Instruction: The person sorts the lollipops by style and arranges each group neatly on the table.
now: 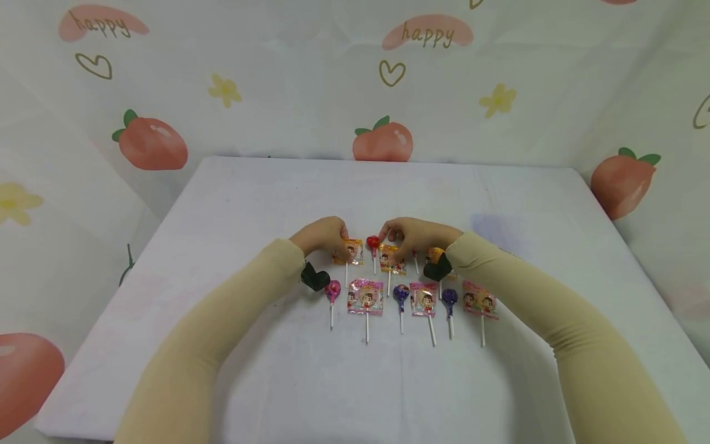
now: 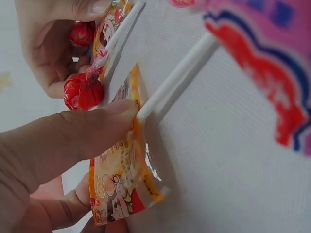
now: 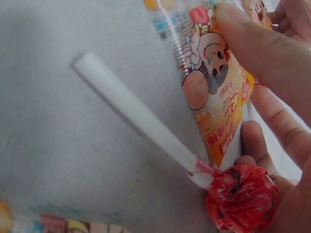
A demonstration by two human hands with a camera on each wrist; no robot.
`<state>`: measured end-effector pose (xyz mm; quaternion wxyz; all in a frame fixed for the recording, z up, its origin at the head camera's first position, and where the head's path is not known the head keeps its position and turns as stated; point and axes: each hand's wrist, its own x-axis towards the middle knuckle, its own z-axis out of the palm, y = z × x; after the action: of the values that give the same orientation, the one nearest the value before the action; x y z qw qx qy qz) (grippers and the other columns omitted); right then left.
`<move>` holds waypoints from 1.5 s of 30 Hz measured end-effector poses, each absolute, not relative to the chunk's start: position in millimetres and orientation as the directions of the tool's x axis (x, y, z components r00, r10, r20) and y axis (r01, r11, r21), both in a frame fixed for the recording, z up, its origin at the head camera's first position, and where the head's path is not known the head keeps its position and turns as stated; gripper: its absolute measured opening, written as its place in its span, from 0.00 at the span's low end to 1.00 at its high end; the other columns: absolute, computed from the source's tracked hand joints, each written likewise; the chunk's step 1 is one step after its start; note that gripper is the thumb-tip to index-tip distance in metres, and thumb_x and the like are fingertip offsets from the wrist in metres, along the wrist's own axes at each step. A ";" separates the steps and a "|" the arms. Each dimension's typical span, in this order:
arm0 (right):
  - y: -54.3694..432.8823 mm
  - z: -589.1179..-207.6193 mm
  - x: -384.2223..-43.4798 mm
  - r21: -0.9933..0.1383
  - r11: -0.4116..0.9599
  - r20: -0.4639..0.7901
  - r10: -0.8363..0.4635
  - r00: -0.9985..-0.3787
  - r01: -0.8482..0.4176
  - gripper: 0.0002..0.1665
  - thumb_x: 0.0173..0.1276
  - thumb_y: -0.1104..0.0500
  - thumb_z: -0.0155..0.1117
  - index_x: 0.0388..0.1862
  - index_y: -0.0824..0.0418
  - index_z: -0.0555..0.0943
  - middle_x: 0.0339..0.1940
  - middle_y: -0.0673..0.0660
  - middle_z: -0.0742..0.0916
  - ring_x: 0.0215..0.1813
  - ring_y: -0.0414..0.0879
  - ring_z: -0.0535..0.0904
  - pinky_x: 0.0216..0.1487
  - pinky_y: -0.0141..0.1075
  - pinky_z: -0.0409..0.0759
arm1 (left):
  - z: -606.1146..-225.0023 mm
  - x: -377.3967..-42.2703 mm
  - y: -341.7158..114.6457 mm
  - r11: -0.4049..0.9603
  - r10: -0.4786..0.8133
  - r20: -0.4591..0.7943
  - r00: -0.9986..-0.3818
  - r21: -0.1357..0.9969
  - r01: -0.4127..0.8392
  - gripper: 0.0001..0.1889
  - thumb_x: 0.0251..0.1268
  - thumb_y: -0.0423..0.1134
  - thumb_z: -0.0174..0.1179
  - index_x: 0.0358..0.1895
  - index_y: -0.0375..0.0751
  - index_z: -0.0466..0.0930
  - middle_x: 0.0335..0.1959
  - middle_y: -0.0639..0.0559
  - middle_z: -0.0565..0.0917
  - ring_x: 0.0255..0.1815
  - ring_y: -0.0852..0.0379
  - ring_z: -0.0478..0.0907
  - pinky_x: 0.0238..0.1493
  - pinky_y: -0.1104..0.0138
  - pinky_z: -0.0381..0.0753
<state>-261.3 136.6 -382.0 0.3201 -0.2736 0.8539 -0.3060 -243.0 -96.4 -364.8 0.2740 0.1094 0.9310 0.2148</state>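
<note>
My left hand (image 1: 324,235) pinches a flat lollipop in an orange wrapper (image 2: 114,182), thumb on its face and fingers behind its far edge. My right hand (image 1: 417,235) grips another orange-wrapped lollipop (image 3: 216,80), with the thumb over the printed face. Between these two lies a round red lollipop (image 1: 373,242), close to the right fingertips. A second red lollipop (image 3: 243,199) sits under the right palm, its stick angled away over the cloth. Beyond it, a third orange-wrapped lollipop (image 1: 434,254) is partly hidden by the right wrist.
A nearer row holds a round pink lollipop (image 1: 333,290), pink-wrapped flat ones (image 1: 365,297) and round purple ones (image 1: 401,293), sticks towards me. They lie on a white-covered table (image 1: 344,388). A printed curtain (image 1: 310,74) hangs behind the table's far edge.
</note>
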 end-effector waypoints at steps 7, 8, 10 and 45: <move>135.8 -380.8 -260.3 -0.683 0.681 -0.390 -0.645 -0.657 -0.262 0.29 0.55 0.57 0.77 0.55 0.58 0.76 0.45 0.58 0.74 0.42 0.49 0.66 0.39 0.37 0.68 | -365.5 -246.3 -95.6 0.867 0.290 -0.435 -0.852 0.497 0.041 0.21 0.46 0.40 0.76 0.41 0.39 0.75 0.42 0.46 0.76 0.42 0.51 0.70 0.43 0.61 0.71; 135.8 -380.7 -260.1 -0.684 0.681 -0.390 -0.645 -0.658 -0.262 0.29 0.55 0.57 0.77 0.55 0.58 0.76 0.45 0.58 0.74 0.42 0.49 0.66 0.39 0.37 0.68 | -365.9 -246.3 -95.8 0.859 0.278 -0.430 -0.859 0.511 0.023 0.22 0.47 0.40 0.76 0.43 0.39 0.75 0.44 0.45 0.76 0.44 0.51 0.70 0.46 0.60 0.72; 135.8 -381.0 -260.0 -0.685 0.680 -0.389 -0.646 -0.657 -0.263 0.29 0.55 0.57 0.77 0.55 0.58 0.76 0.45 0.58 0.74 0.42 0.49 0.66 0.39 0.37 0.68 | -368.3 -246.7 -97.4 0.837 0.257 -0.412 -0.874 0.548 -0.012 0.23 0.47 0.39 0.76 0.46 0.40 0.76 0.49 0.44 0.76 0.47 0.50 0.70 0.49 0.59 0.72; 137.8 -386.2 -264.3 -0.725 0.639 -0.372 -0.676 -0.636 -0.256 0.29 0.54 0.58 0.78 0.54 0.59 0.76 0.40 0.55 0.72 0.39 0.48 0.65 0.37 0.36 0.67 | -375.2 -300.4 -132.8 0.320 -0.040 -0.237 -0.971 0.917 -0.237 0.26 0.61 0.24 0.62 0.64 0.40 0.73 0.41 0.48 0.72 0.37 0.59 0.72 0.41 0.72 0.78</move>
<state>-264.3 137.8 -386.2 0.3256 -0.2759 0.8447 -0.3230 -300.4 -132.8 -375.2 0.0855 -0.0858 0.8079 0.5768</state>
